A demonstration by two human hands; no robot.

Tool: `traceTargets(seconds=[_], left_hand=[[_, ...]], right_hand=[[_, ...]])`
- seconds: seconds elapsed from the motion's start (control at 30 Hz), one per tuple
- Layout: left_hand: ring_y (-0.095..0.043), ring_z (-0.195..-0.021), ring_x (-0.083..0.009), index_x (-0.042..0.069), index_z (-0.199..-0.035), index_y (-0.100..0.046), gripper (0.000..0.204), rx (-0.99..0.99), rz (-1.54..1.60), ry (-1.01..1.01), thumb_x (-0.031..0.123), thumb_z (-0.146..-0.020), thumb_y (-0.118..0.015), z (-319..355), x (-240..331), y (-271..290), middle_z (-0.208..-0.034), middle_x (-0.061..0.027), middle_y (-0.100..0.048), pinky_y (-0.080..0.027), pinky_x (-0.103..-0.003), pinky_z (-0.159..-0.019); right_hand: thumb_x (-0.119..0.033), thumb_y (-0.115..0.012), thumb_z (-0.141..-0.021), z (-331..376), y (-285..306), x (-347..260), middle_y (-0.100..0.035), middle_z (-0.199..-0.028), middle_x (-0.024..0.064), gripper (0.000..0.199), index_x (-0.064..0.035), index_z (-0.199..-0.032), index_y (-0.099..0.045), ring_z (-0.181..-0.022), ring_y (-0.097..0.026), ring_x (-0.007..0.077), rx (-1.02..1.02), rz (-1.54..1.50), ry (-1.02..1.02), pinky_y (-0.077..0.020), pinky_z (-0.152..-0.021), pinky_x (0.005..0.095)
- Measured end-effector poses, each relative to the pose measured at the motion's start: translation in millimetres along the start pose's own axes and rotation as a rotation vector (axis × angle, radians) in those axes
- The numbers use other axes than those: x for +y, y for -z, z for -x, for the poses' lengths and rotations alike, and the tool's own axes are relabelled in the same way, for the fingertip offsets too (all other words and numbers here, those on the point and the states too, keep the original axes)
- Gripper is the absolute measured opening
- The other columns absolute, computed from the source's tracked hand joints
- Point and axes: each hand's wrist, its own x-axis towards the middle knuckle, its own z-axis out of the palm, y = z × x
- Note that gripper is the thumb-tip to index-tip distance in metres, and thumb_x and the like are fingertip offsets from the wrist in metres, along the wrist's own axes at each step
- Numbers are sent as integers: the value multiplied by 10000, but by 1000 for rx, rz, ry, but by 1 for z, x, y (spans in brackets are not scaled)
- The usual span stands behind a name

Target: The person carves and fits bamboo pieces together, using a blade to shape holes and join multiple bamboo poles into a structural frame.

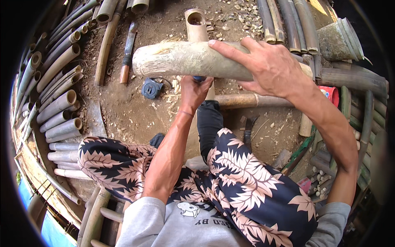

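We held a thick bamboo piece [185, 59] crosswise in front of us, above the ground [119, 105], with our right hand [271, 68] at its right part. That grip was spread wide over the bamboo, the forefinger stretched along the top and the thumb on the near side. Pale fibres stood frayed near the piece's left end. Our left hand [194, 91] was just below its middle, the grip curled closed around a dark blue object [199, 78]; most of that object was hidden, so we could not tell what it was. The thick piece passed over another bamboo length [196, 35], which had a round opening at its far end. A bamboo pole [255, 100] lay crosswise nearer to us, on the right. To the left of our left hand, a tape measure [152, 88] lay on the ground among pale chips, and beyond it was a long tool [127, 53] with a wooden handle. Many bamboo tubes [66, 103] were stacked at the far left.
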Motion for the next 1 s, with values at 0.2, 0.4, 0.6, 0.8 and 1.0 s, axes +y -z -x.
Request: traceTargets(seconds=[0.2,0.4,0.6,0.8,1.0], left_hand=[[-681,-644,-280,12,-874,-694,216,-105,-340,-200,204,-796,-754,-5,6,4,-716,-145,-683,-530,-364,-636],[-659,-994,-265,66,-1166,-670,509,-866,-84,-203,265,-729,-841,-43,7,0,-1064,-127,-714,-507,-368,-897],[-660,-901,-210,33,-1062,-713,452,-1103,-14,-156,330,-745,-835,-57,2,-16,-973,-93,-727,-522,-350,-814],[-672,-731,-154,66,-851,-615,162,-427,299,583,204,-870,-697,-65,1,18,-811,-59,-645,-569,-325,-602],[-663,-784,-149,71,-852,-603,264,-70,305,414,293,-866,-744,-43,20,14,-801,-48,-623,-567,-310,-606]], right_hand=[[-230,-846,-656,21,-17,-14,-602,-1219,165,1033,-214,-1529,-294,-1012,-648,371,530,-521,5,-558,-882,420],[-308,-814,-725,32,-39,-9,-561,-1314,219,997,-88,-1531,-269,-1127,-628,361,337,-627,-187,-506,-975,424],[-250,-799,-727,57,-65,-22,-435,-1454,276,995,42,-1503,-249,-1244,-561,361,334,-674,-252,-462,-1041,416],[-252,-779,-751,74,-58,-15,-452,-1435,214,966,59,-1494,-246,-1297,-490,281,527,-1033,-395,-389,-1080,364],[-216,-758,-764,70,-24,-5,-479,-1375,194,950,54,-1492,-212,-1248,-510,265,709,-1079,-331,-395,-1065,369]])
